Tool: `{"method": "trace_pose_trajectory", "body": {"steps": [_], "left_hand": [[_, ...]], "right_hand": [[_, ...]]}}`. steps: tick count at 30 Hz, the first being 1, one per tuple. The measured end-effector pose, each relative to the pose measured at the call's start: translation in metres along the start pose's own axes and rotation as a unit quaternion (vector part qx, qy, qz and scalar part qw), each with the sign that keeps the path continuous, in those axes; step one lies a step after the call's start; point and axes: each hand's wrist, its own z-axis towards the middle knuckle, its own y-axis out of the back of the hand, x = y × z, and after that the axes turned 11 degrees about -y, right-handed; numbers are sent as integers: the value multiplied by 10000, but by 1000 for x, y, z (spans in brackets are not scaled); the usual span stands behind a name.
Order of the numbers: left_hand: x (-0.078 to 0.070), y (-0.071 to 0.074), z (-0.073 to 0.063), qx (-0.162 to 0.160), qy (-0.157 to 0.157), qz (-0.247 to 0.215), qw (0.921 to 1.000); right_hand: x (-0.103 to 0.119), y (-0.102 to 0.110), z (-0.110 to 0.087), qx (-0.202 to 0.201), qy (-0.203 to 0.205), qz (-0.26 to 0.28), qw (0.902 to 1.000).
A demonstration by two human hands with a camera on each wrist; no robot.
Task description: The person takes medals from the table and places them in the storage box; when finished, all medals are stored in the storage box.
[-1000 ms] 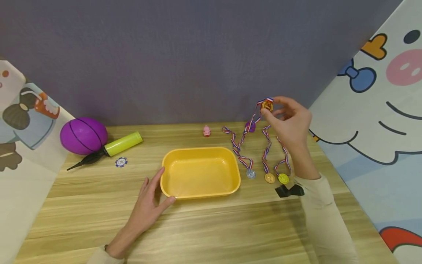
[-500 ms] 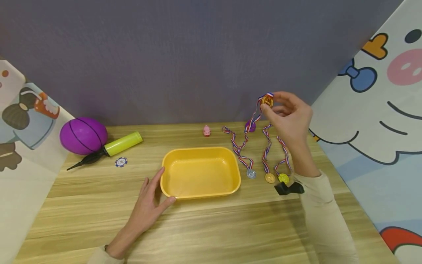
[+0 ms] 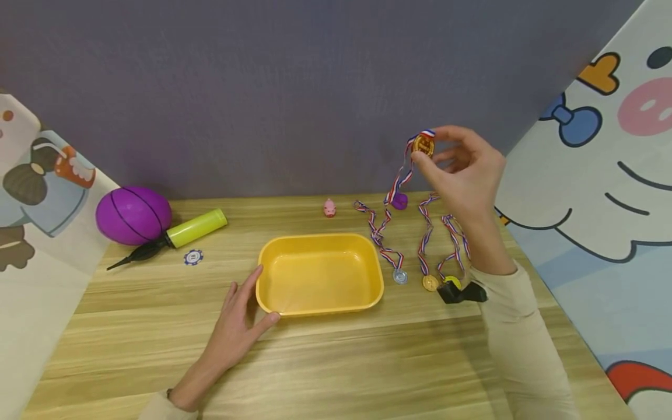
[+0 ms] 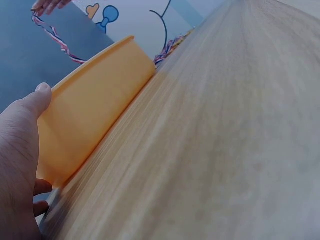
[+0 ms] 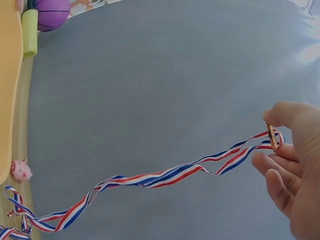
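At the far left you have a purple ball (image 3: 131, 216) with dark lines, and at its near right side lies a yellow-green pump (image 3: 196, 228), its black end pointing to the near left. A blue-and-white chip (image 3: 193, 257) lies flat on the wooden table (image 3: 315, 373), on the near side of the pump. Your left hand (image 3: 238, 321) touches the near left corner of the yellow tray (image 3: 320, 283), with the thumb spread wide from the fingers and laid at the rim. On the far side of the tray stands a small pink pig (image 3: 329, 208). To the right of the tray, a silver medal (image 3: 400, 276) lies with its striped ribbon stretched to the far side, and farther away is a small purple object (image 3: 400, 201). Your right hand (image 3: 467, 169) holds a gold medal (image 3: 423, 146) raised above the far right part of the table, pinched between thumb and fingers. Its ribbon (image 3: 401, 181) hangs down to the left; whether it is tangled with the silver one's, I cannot tell. Nearer to you lie a bronze-toned medal (image 3: 430, 283) and, just to its right, a yellow medal (image 3: 452, 280), partly hidden by a black piece (image 3: 462, 293) beside your right sleeve.
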Motion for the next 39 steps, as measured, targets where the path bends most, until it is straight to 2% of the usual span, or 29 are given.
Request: {"method": "trace_pose_trajectory", "body": {"steps": [8, 16, 21, 28, 39], "left_hand": [[0, 0, -1, 25, 41, 6, 10000], [-1, 1, 0, 9, 13, 10, 10000], [-2, 1, 0, -3, -41, 11, 10000], [-1, 1, -1, -10, -20, -80, 10000], [0, 1, -1, 1, 13, -10, 10000]], "right_hand": [[18, -7, -1, -302, 46, 4, 9995], [36, -13, -1, -199, 408, 395, 9982], [47, -19, -3, -115, 435, 532, 9976], [50, -34, -13, 225, 557, 594, 9964], [43, -65, -44, 1011, 733, 159, 9920]]}}
